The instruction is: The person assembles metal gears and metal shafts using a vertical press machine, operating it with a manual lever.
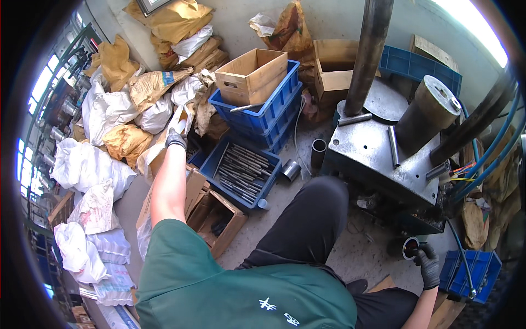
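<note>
My left hand point(176, 139), in a dark glove, reaches far forward to the paper and plastic sacks. It is at the lower end of a strip of white plastic point(183, 118); its fingers are too small and covered to make out their grip. Low on the right, my gloved right hand point(428, 266) has its fingers closed at the rim of a short metal cylinder point(410, 248), whose inside looks dark reddish. Between my arms a blue crate point(267, 193) holds many metal rods point(241, 174). An open cardboard box point(233, 230) stands beside that crate.
Right of my knee stands a machine with a steel plate point(359, 148), thick columns point(368, 55) and loose rods on top. Stacked blue crates point(274, 129) carry a wooden box point(249, 82). Sacks point(104, 109) pile up at left. A blue bin point(474, 277) sits near my right hand.
</note>
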### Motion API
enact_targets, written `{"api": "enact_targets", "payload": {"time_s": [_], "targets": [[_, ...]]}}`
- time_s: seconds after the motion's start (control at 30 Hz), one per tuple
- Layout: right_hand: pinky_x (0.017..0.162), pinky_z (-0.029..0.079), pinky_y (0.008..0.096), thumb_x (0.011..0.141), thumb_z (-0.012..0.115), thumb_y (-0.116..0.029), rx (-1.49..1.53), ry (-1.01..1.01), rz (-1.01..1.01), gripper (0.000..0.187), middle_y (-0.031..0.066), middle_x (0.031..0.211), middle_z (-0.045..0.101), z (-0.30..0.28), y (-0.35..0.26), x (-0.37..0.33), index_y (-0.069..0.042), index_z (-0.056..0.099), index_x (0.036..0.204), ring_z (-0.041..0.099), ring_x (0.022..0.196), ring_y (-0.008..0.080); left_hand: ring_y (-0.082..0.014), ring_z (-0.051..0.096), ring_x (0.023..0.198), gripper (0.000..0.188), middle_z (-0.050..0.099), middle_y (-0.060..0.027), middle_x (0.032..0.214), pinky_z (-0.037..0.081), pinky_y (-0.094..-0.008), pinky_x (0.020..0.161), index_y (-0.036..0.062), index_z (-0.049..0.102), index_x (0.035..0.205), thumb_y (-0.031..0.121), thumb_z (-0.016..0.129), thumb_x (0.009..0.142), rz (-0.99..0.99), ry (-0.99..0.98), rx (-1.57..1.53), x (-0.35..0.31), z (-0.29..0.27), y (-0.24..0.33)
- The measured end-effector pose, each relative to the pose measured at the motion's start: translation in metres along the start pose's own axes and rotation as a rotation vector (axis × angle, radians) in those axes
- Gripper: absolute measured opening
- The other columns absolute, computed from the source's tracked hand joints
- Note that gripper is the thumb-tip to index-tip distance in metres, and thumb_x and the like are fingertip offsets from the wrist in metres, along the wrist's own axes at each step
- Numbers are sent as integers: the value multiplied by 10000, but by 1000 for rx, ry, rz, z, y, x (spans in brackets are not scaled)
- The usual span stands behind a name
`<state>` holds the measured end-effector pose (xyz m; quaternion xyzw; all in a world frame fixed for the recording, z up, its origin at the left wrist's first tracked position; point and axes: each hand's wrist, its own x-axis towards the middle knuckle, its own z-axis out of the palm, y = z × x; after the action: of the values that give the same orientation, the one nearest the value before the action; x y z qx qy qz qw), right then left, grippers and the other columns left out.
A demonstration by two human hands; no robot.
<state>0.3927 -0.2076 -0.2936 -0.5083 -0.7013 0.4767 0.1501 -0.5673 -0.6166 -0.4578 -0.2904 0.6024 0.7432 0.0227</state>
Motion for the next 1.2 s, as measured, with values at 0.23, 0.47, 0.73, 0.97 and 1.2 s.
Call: {"api": "enact_targets", "payload": {"time_s": [0.23,0.47,0.73,0.97,1.2], "targets": [[591,483,253,970,668,-156,60,-80,-53,195,27,872,697,10,20,27,-57,700,1135,617,684,97,-236,670,700,248,701,-97,839,562,-321,549,114,604,1097,351,575,1030,50,-160,47,-29,-58,108],[586,480,252,975,654,-140,113,-55,6,210,34,905,705,4,26,28,-50,695,1160,618,681,103,-230,694,752,283,713,-119,946,536,-327,574,38,619,1108,297,589,998,310,-85,40,-30,-34,93],[590,472,246,964,673,-148,68,-71,82,256,43,922,686,-1,26,25,-46,678,1200,598,680,106,-152,631,625,212,631,-53,775,513,-294,510,58,613,1101,206,613,950,438,-296,209,-136,13,8],[547,460,245,953,633,-131,-20,-72,128,197,23,850,658,4,38,35,-64,694,1129,584,627,107,-429,678,1115,416,712,-290,1097,526,-487,957,-11,763,1008,341,577,890,943,-108,1755,-29,-46,128],[521,462,251,937,597,-94,-89,21,202,215,38,831,659,-8,44,24,-64,690,1127,576,587,115,-405,512,1399,927,159,-249,1696,436,-441,1159,106,291,1613,293,735,821,428,-3,1891,-45,-39,102]]}}
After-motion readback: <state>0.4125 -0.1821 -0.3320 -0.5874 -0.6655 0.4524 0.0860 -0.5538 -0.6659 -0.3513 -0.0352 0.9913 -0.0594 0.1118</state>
